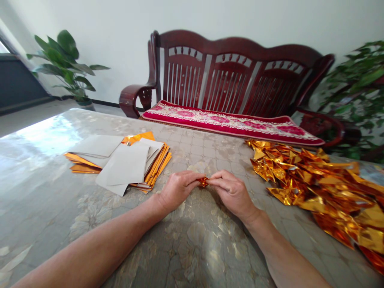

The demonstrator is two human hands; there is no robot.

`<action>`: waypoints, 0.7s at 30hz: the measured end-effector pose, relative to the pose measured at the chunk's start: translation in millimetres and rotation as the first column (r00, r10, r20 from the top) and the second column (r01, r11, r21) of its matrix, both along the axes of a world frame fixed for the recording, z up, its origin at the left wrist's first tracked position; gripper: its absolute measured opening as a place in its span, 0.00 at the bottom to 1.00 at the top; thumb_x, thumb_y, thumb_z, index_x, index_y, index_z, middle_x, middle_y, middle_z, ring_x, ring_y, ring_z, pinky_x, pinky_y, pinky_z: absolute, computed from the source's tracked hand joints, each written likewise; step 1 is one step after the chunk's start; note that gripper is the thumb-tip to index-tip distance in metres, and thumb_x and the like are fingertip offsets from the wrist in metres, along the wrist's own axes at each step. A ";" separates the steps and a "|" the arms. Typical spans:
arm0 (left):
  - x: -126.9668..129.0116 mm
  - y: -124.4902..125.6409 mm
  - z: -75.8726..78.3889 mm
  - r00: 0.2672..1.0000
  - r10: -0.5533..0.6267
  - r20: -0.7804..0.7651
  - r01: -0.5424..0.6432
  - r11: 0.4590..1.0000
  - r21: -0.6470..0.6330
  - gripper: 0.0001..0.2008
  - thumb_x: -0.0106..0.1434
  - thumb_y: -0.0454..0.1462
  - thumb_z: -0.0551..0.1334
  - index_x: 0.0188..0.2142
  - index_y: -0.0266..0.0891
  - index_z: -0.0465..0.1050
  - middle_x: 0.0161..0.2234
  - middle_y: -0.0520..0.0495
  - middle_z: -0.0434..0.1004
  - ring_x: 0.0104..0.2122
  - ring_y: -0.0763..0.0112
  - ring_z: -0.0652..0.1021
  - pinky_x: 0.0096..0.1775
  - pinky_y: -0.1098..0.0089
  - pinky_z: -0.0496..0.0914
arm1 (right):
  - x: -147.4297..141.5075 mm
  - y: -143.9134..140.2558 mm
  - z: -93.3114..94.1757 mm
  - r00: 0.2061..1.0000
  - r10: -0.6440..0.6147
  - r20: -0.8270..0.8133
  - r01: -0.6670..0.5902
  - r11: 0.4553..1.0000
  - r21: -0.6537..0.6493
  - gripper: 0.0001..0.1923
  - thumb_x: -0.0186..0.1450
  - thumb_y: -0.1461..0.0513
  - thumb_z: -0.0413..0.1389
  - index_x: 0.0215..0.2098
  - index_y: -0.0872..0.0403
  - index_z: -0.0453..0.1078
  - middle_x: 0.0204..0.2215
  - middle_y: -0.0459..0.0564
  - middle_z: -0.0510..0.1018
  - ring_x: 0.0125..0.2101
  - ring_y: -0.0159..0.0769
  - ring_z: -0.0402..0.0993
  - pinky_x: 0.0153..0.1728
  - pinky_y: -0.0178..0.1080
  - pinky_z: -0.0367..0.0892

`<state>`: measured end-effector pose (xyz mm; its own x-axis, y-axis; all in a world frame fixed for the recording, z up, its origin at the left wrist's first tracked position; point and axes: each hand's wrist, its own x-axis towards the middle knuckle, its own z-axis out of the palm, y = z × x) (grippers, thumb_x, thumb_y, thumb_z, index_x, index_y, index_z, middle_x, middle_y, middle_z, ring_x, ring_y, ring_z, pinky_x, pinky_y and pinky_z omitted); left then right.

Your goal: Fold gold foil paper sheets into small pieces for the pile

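Head view: I saw my left hand [177, 190] and right hand [232, 192] both pinching a gold foil piece [203, 182], beside the foil heap [318, 188]

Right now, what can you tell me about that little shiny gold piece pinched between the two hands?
The small gold foil piece is a crumpled or tightly folded bit of shiny orange-gold paper, mostly hidden by fingers. The left hand and the right hand pinch it from either side, just above the patterned table. It matches the folded gold foil pile to its right and the flat sheet stack to its left. Its exact shape cannot be told.
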<state>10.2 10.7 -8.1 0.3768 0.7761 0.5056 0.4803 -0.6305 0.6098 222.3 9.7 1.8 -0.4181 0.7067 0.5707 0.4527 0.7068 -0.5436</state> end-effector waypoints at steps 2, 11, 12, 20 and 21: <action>1.0 -0.8 -0.4 0.999 0.033 0.019 -0.032 0.998 -0.054 0.11 0.65 0.32 0.64 0.47 0.42 0.78 0.41 0.51 0.84 0.39 0.71 0.82 0.43 0.75 0.74 | -0.2 -0.4 -0.8 1.000 -0.010 -0.017 0.010 1.000 -0.018 0.10 0.67 0.66 0.57 0.40 0.47 0.80 0.34 0.47 0.78 0.34 0.33 0.76 0.35 0.34 0.70; -1.2 -4.8 10.4 0.990 0.137 -0.041 -0.143 0.947 -0.288 0.11 0.63 0.34 0.66 0.45 0.43 0.80 0.39 0.53 0.84 0.37 0.71 0.82 0.40 0.76 0.71 | 0.3 -0.2 -4.4 0.992 -0.122 -0.027 0.119 0.989 -0.085 0.15 0.64 0.67 0.59 0.48 0.48 0.77 0.33 0.46 0.80 0.34 0.33 0.76 0.38 0.35 0.70; -1.8 -4.8 12.7 0.990 0.125 -0.064 -0.138 0.945 -0.296 0.08 0.64 0.36 0.65 0.42 0.43 0.81 0.37 0.54 0.85 0.35 0.72 0.81 0.38 0.77 0.70 | 0.1 0.1 -3.7 0.992 -0.125 -0.030 0.121 0.988 -0.100 0.13 0.64 0.66 0.59 0.46 0.49 0.78 0.33 0.46 0.80 0.34 0.34 0.76 0.38 0.35 0.70; -2.6 -5.1 13.5 0.966 0.131 -0.221 -0.185 0.951 -0.246 0.10 0.66 0.41 0.63 0.34 0.40 0.81 0.29 0.52 0.82 0.28 0.73 0.78 0.31 0.76 0.63 | -3.6 -2.8 1.9 0.987 -0.155 -0.044 0.145 0.975 -0.165 0.09 0.64 0.65 0.58 0.40 0.50 0.80 0.33 0.47 0.81 0.34 0.34 0.78 0.37 0.35 0.70; -2.3 -5.4 11.9 0.970 0.117 -0.214 -0.170 0.955 -0.245 0.09 0.67 0.41 0.63 0.34 0.41 0.81 0.29 0.52 0.82 0.29 0.73 0.78 0.32 0.76 0.63 | -4.2 -3.4 1.9 0.987 -0.157 -0.045 0.147 0.974 -0.171 0.09 0.64 0.65 0.58 0.39 0.50 0.80 0.33 0.47 0.81 0.34 0.34 0.78 0.37 0.35 0.70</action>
